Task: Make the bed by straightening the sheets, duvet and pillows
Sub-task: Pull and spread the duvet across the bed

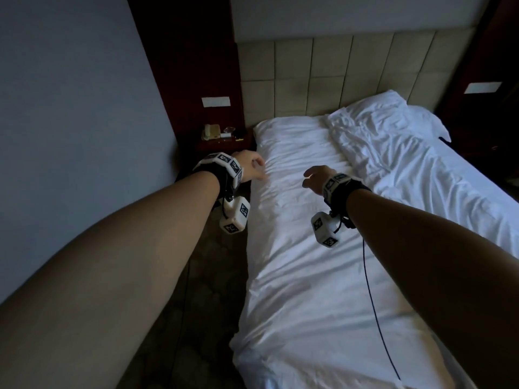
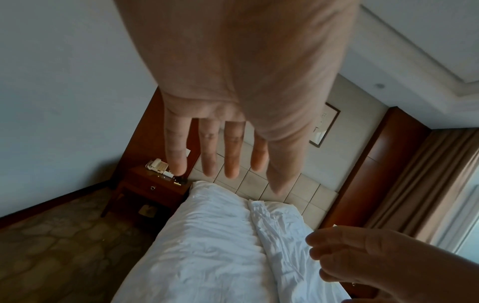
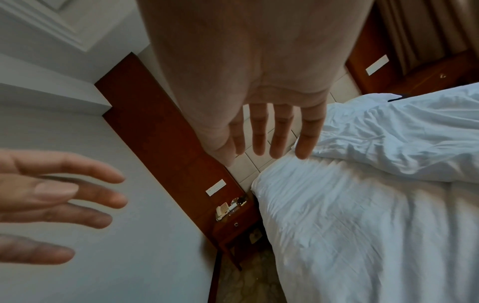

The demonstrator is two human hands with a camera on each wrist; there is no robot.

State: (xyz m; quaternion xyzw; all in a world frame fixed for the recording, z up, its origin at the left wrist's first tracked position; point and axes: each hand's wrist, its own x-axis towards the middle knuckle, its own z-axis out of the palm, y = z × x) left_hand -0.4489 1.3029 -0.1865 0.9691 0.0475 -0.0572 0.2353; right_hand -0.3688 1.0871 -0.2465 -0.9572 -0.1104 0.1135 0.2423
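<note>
Both hands hover over the smooth white sheet on the bed, centre of the head view, holding nothing. The left hand and right hand have fingers straight and slightly spread. The likely step is smoothing the sheet: flat palms should sweep outward toward the edge. The rumpled white duvet lies upper right, its long axis running from the beige padded headboard toward the lower right.

In the head view the bed runs off the lower right edge. The small items beside the phone on the nightstand, centre left, are too small to identify. In the right wrist view the left hand is blurred and cut by the left edge.
</note>
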